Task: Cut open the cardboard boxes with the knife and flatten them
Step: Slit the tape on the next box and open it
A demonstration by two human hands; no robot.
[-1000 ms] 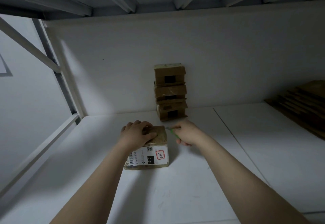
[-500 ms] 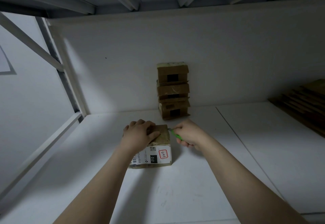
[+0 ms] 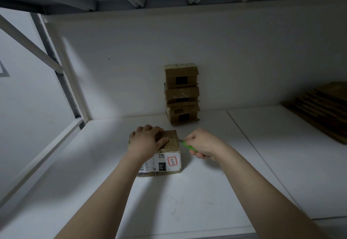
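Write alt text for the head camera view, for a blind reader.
A left hand holds a small labelled box on a white shelf while the right hand holds a green knife at its top edge. Three boxes stand stacked behind; flattened cardboard lies far right.

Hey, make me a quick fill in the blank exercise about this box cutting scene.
The left hand holds the labelled box while the right hand grips a knife with a ____ handle.
The stack against the back wall holds ____ boxes.
Flattened cardboard lies on the shelf, at its far ____ side.
Missing words: green, three, right.
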